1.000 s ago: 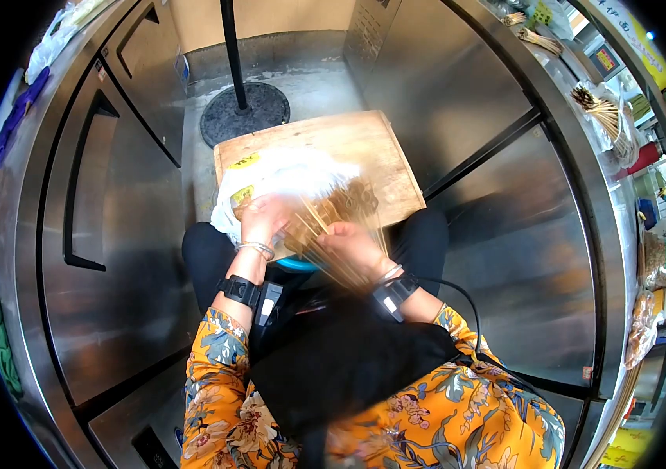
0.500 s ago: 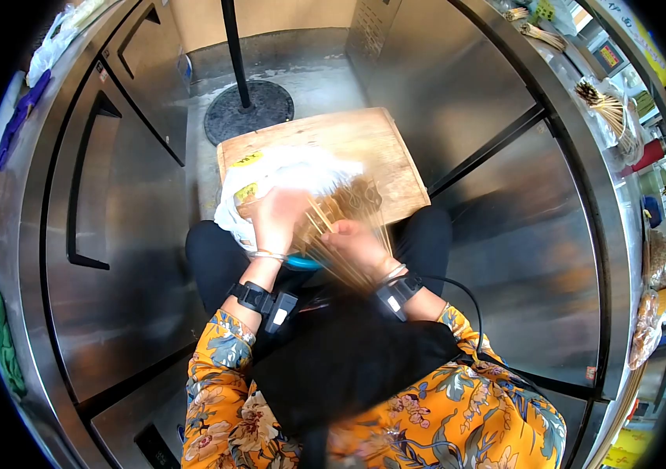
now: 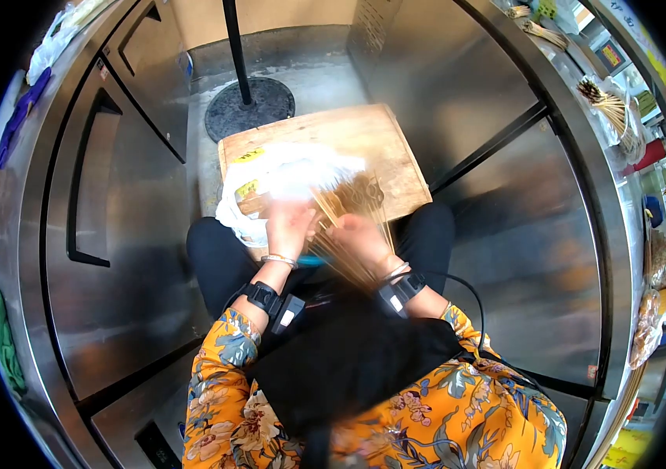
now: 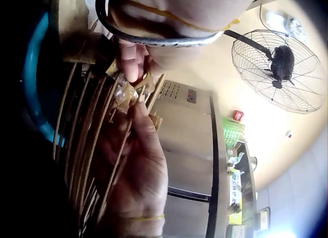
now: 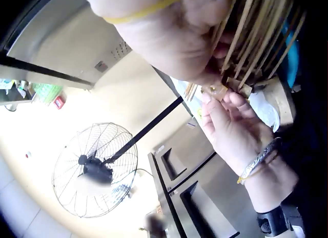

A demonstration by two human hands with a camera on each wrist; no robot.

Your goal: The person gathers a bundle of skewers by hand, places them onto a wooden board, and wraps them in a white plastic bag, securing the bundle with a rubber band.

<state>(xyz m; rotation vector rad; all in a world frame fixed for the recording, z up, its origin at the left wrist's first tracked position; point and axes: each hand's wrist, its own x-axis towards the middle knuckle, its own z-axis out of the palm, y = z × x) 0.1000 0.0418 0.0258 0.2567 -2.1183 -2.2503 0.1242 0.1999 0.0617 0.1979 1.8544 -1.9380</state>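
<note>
My left hand [image 3: 289, 227], with a silver bracelet, is close to the right hand over the board's near edge. In the right wrist view its thumb and fingers pinch a flat brown food piece [image 5: 215, 90]. My right hand [image 3: 360, 241] holds thin wooden skewers [image 5: 261, 41], their lengths fanned back toward the lap. More brown pieces sit along the skewers' far ends, blurred in the head view. A white plastic bag [image 3: 301, 162] lies beyond the left hand on the wooden board [image 3: 384, 141].
A blue rim [image 4: 32, 79] shows below the board. The fan's round black base [image 3: 249, 109] stands behind it on the floor. Steel cabinets [image 3: 125, 234] flank both sides. Bundled skewers [image 3: 610, 109] lie on the right counter.
My left hand has moved right, from beside the bag up against the right hand at the skewer tips. The right hand stays nearly in place, holding the skewers.
</note>
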